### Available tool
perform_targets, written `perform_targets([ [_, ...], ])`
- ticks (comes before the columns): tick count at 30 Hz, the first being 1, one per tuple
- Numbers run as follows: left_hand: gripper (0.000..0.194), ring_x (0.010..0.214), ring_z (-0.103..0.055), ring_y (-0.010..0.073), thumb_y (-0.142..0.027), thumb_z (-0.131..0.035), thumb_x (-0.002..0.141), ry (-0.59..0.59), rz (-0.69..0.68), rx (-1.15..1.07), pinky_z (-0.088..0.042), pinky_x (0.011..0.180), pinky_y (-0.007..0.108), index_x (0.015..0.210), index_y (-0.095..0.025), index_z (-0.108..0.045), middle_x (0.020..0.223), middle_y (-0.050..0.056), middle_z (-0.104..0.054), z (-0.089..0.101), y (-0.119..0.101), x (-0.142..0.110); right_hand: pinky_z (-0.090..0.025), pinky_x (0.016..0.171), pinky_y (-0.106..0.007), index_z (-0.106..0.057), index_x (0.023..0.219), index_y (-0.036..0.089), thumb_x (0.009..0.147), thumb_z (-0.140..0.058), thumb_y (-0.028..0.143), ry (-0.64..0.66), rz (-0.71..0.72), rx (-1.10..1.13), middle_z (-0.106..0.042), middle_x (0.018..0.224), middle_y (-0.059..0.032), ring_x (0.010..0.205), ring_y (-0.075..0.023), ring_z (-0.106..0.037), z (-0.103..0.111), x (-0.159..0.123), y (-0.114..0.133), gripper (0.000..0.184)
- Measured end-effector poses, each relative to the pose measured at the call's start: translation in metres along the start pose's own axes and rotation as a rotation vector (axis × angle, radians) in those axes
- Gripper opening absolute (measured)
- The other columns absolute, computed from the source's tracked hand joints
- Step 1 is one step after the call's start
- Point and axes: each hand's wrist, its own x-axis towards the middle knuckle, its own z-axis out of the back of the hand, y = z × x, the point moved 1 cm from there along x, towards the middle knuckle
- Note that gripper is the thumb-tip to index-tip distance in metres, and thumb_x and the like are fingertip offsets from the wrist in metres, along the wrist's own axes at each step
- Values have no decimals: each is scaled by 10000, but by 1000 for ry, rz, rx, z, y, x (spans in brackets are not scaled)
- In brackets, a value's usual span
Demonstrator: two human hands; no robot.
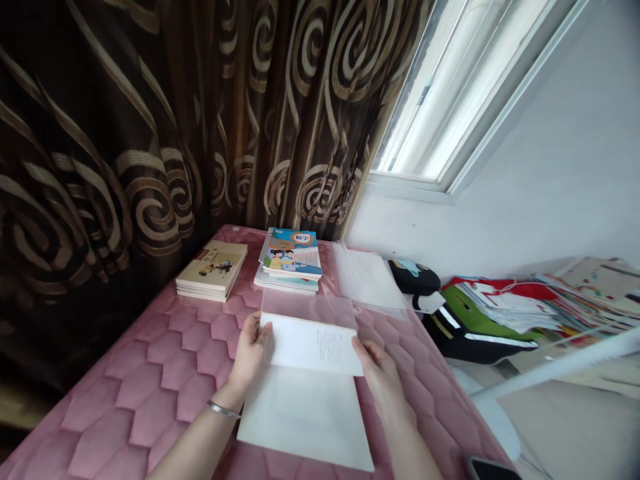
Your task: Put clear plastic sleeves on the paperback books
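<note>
Between my two hands is a thin book (pixel 310 341) with a pale page towards me, small print at its right side. My left hand (pixel 254 347) pinches the left edge, thumb on top of the page. At the right edge, my right hand (pixel 376 360) grips it with thumb and fingers. A clear plastic sheet (pixel 307 303) sticks out past the book's far edge. Nearer to me, a larger plain whitish sheet (pixel 305 417) lies flat below the book; whether it is joined to the book I cannot tell.
On the pink quilted surface (pixel 165 353) stand a stack of tan books (pixel 213 270) and a stack of colourful textbooks (pixel 293 257). Clear plastic sheets (pixel 367 277) lie at the right edge. A dark phone-like object (pixel 493 468) is near me; bags (pixel 470 320) and papers (pixel 510 303) sit beyond.
</note>
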Motion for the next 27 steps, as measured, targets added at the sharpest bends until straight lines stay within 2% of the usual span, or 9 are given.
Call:
perform_targets([
  [3,403,771,-594,153,-451,-659,707,4,7,-1,-444,674,244,991,-198,-527,874,23,-652,0,-2,0,-452,554,-278,-618,615,219,664,-659,587,52,-49,14,-654,607,-2,603,-199,-597,-2,-3,1,373],
  [10,360,675,-567,134,-429,-645,729,40,7,4,-434,609,227,988,-204,-536,766,-15,-633,0,-9,-2,-417,523,-255,-602,623,210,659,-630,633,-34,4,-94,-627,590,-7,588,-188,-563,-4,-2,-2,426],
  [16,325,661,-558,142,-405,-659,711,-8,-14,52,-435,626,240,948,-202,-569,648,-42,-570,-2,-15,-4,-425,535,-260,-586,620,214,650,-593,678,-84,22,-184,-631,591,-22,605,-205,-577,-5,-5,5,464],
  [23,389,707,-565,142,-448,-659,701,-22,-2,31,-426,656,242,968,-190,-544,772,-5,-629,-2,-6,-1,-438,552,-253,-570,643,211,667,-603,649,-47,-11,-118,-648,630,-22,639,-208,-587,-7,-11,11,441],
  [27,374,727,-572,145,-428,-655,705,-24,1,39,-435,677,251,972,-192,-542,832,13,-652,0,-4,0,-444,564,-252,-580,681,200,678,-618,626,-5,0,-85,-653,659,-24,644,-204,-582,-7,-10,3,428],
])
